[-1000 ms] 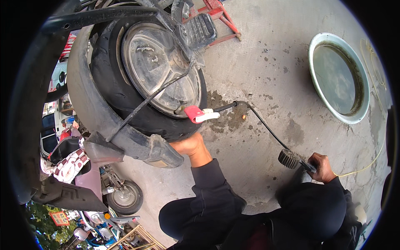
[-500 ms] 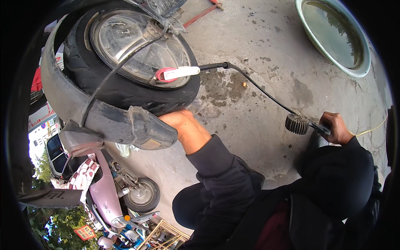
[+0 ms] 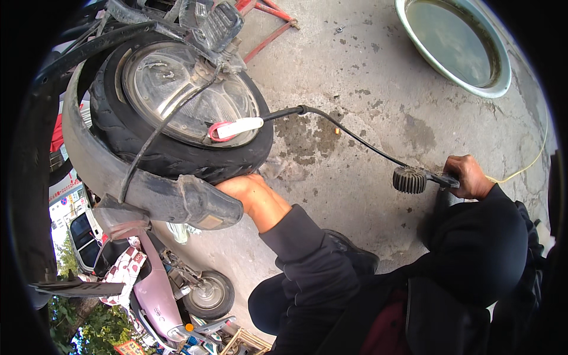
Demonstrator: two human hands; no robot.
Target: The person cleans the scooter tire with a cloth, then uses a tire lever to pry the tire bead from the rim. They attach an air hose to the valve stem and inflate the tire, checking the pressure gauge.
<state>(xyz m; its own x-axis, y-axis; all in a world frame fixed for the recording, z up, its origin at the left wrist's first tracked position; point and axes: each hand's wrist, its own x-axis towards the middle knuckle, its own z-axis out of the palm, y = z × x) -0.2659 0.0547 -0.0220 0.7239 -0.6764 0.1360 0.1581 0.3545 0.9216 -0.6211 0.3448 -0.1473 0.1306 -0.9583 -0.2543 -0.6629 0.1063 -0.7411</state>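
A black tyre on a dusty metal-hubbed wheel fills the upper left, with a worn mudguard curving around it. My left hand reaches under the tyre beside the mudguard's end; its fingers are hidden. In my right hand is the handle of a tyre inflator gun with a ribbed dark round body. From it a black hose runs left to a white-and-red lever air chuck at the wheel's hub side. Where the chuck meets the valve cannot be made out.
A pale green basin of murky water stands at the upper right. Red metal bars lie behind the wheel. A thin yellow hose trails off right. A pink scooter is parked at the lower left. Wet patches mark the concrete.
The view has shifted a little, so the basin, gun and wheel sit further left, and more of the vehicle's frame shows at the top. Both hands keep their places on the tyre and gun.
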